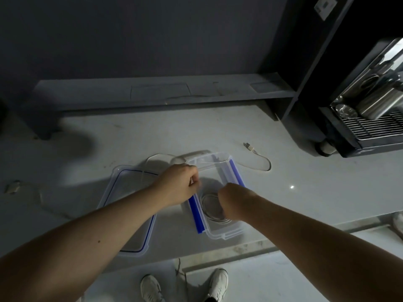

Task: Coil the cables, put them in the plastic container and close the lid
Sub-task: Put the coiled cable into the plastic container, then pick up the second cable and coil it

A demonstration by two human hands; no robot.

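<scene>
The left hand (181, 185) pinches a white USB cable (259, 162) above the clear container (218, 233), feeding slack; the right hand (229, 201), fingers hidden, presses the coil (210, 207) below it inside.

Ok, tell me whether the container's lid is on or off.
Off. The lid lies flat on the counter left of the open container.

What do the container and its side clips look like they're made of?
The container looks like clear, glossy plastic: the coiled cable inside shows through its walls. The side clips look like opaque blue plastic, probably smooth, though dim light leaves the finish uncertain.
</scene>
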